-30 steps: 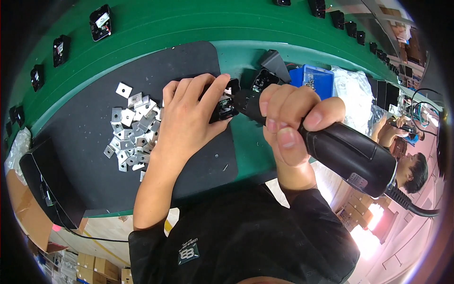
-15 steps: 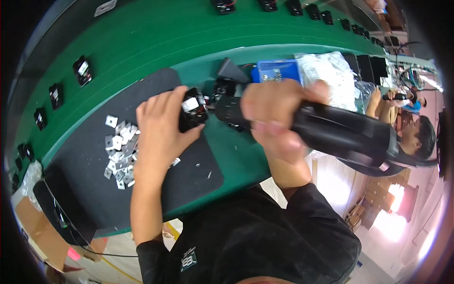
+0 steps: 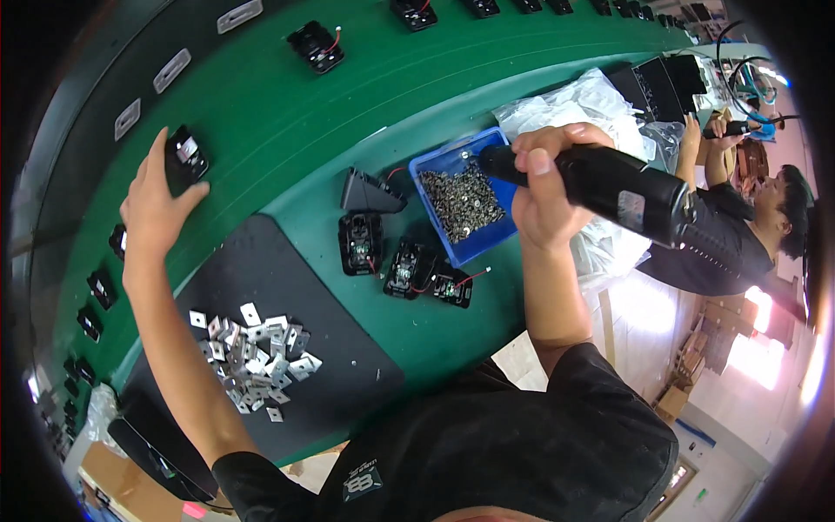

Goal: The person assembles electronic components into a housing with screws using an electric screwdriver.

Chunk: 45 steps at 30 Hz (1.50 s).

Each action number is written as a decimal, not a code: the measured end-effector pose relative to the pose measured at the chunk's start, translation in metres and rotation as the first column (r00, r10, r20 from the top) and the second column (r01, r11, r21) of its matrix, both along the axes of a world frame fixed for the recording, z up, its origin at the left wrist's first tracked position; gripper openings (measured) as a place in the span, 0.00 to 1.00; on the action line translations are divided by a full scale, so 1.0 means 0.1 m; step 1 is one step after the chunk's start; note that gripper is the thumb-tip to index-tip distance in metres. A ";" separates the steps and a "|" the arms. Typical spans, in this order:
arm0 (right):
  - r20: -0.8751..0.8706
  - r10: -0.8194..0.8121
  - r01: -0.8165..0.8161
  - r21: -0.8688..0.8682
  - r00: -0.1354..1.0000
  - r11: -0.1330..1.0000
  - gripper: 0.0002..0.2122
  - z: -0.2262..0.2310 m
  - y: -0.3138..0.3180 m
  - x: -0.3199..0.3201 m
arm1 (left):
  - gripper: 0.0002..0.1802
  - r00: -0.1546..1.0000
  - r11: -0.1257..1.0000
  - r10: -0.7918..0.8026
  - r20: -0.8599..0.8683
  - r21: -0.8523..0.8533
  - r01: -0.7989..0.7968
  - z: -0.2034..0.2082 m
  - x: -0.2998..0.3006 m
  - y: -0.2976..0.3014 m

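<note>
One black electronics housing (image 3: 190,155) sits at the person's left hand (image 3: 150,213), out on the green conveyor belt (image 3: 252,143). Thumb and index are spread wide around its near side; whether they're actually pinching it, can't tell from here. Looks like a light, stiff plastic shell, probably a bit slick on the outside. The pale part and small bits inside seem like the fragile bit, so the outer side walls are the spot to grab, fingertips off the innards.

Moving right, there's a heap of metal square plates (image 3: 261,355) with holes on the black mat (image 3: 261,261). Thin, rigid, likely slippery against each other; edges are the safest pinch.

Next, on the green bench (image 3: 496,300), a black wedge-shaped piece (image 3: 370,193) sits just above three more open housings (image 3: 360,245). Those have thin red wires poking out, so they'd want holding by the shell, never the leads.

Then the blue bin (image 3: 480,249) full of small screws (image 3: 463,202), fiddly and rolly stuff. The right hand (image 3: 550,196) is wrapped firmly around a black power screwdriver (image 3: 626,187), nose over the bin. That one looks hefty and cord-dragged, so a full-palm hold on the barrel makes sense. Crinkly plastic bags (image 3: 600,100) lie behind it.
</note>
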State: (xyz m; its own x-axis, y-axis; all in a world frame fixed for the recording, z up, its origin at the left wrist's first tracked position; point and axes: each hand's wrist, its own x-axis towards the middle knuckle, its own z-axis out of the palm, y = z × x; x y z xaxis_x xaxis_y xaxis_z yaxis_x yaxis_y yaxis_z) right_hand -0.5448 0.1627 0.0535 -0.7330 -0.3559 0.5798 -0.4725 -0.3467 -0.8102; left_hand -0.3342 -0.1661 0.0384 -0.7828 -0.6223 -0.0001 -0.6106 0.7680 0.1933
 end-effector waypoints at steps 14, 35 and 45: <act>0.086 0.096 -0.078 -0.190 0.992 0.979 0.20 0.22 0.08 0.06 | 0.41 0.890 0.956 -0.292 -0.349 -0.130 0.263 -0.32 -1.67 0.45; 0.194 0.414 -0.363 -0.251 0.889 0.897 0.15 0.46 0.50 0.32 | 0.43 0.950 0.978 -0.013 -0.311 0.192 0.077 0.32 0.92 1.71; 0.221 0.520 -0.421 -0.373 0.825 0.827 0.16 0.53 0.55 0.43 | 0.21 0.978 0.997 0.070 -0.198 0.057 -0.060 0.11 1.15 2.06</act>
State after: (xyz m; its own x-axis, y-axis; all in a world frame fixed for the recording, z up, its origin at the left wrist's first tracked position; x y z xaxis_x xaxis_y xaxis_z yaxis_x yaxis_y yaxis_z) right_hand -0.5022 0.2178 0.1064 -0.6733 -0.5511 0.4929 0.0618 -0.7062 -0.7053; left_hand -0.2193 0.0395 0.0489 -0.7279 -0.6752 0.1197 -0.6040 0.7140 0.3541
